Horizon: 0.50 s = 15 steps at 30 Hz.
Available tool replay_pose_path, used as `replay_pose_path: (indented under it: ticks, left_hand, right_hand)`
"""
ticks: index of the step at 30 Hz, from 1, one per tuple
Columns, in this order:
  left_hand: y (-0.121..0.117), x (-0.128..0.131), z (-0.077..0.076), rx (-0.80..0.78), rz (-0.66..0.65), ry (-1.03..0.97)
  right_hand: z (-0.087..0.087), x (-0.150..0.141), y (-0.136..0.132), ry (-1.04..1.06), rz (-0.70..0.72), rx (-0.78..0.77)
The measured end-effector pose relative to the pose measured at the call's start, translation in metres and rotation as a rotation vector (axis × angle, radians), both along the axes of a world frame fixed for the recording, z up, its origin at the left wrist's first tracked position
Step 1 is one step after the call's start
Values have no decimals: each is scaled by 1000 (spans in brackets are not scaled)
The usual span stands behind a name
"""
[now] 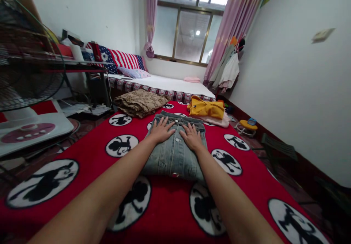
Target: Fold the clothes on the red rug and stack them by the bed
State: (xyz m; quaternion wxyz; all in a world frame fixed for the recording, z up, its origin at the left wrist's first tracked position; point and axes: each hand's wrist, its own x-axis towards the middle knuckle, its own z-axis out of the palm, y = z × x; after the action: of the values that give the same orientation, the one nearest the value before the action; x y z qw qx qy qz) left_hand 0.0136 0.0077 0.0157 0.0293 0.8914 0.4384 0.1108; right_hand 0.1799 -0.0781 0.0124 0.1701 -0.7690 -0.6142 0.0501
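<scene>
A denim skirt [172, 156] with buttons down its front lies folded on a red blanket [170, 204] patterned with black figures in white circles. My left hand [161, 130] rests flat on the skirt's upper left, fingers spread. On the upper right, my right hand [191, 136] also lies flat with its fingers apart. Both hands touch the denim near the waistband, one on each side of the button line. Neither hand grips anything.
Beyond the skirt lie a folded brown patterned cloth [141, 103] and a yellow garment [206, 107] on a pale pink one. A fan [27, 54] stands at left, beside a cluttered desk. A bed [170, 85] is under the window; a yellow stool [248, 124] stands right.
</scene>
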Motion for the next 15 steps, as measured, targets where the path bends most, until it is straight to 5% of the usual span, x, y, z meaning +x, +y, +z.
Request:
replay_pose_path:
  ticks: [5, 9, 12, 15]
  left_hand:
    - [-2, 0, -2, 81, 35, -71]
    - [-1, 2, -5, 219, 247, -224]
    - [5, 3, -8, 154, 294, -216]
    - [17, 0, -9, 27, 265, -179]
  right_hand:
    - [1, 0, 0, 16, -1, 50]
    - [0, -2, -2, 1, -40, 195]
    - [-2, -1, 0, -56, -161, 304]
    - [-3, 3, 5, -62, -221, 222]
